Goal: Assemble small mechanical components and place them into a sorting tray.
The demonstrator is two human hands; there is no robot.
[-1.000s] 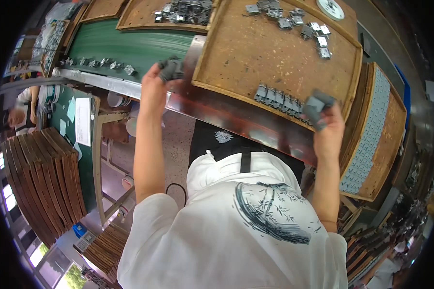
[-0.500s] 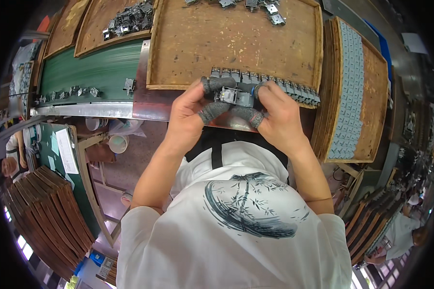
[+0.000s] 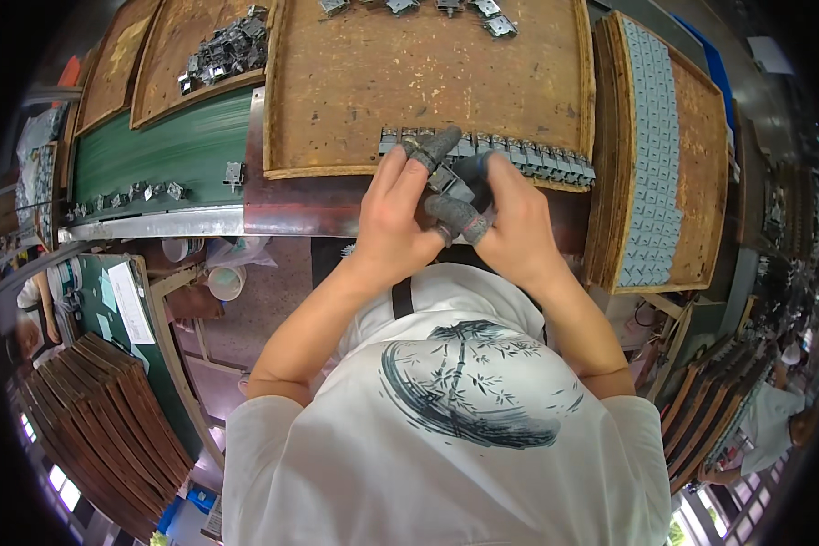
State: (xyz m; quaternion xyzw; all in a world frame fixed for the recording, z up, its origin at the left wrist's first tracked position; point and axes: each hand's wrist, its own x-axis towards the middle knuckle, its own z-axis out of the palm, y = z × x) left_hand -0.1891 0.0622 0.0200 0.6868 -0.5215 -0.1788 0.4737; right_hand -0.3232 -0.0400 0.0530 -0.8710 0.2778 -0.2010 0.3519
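Note:
Between my hands, in front of a wooden tray's near edge, is a small grey metal box-shaped part (image 3: 451, 187), tilted. My right hand (image 3: 519, 218) pinches it from the right, thumb in front and forefinger behind. My left hand (image 3: 393, 214) is closed about its left side, with the forefinger reaching across the top; the thumb is partly hidden. Grey knitted finger sleeves cover the thumbs and forefingers. Just beyond my fingers, a row of similar metal parts (image 3: 528, 156) lines the near edge of the wooden tray (image 3: 409, 82).
More loose parts (image 3: 403, 5) lie at the tray's far side. On the left, a green conveyor belt (image 3: 168, 150) carries several parts, with a heaped tray (image 3: 159, 91) beyond. At right stands a stack of trays (image 3: 696, 182) with grey parts in rows. Coworkers are at both sides.
The metal part has turned and now tilts in my fingers. My left hand has rolled over it, its forefinger swinging from the left side to across the top. The view has shifted slightly.

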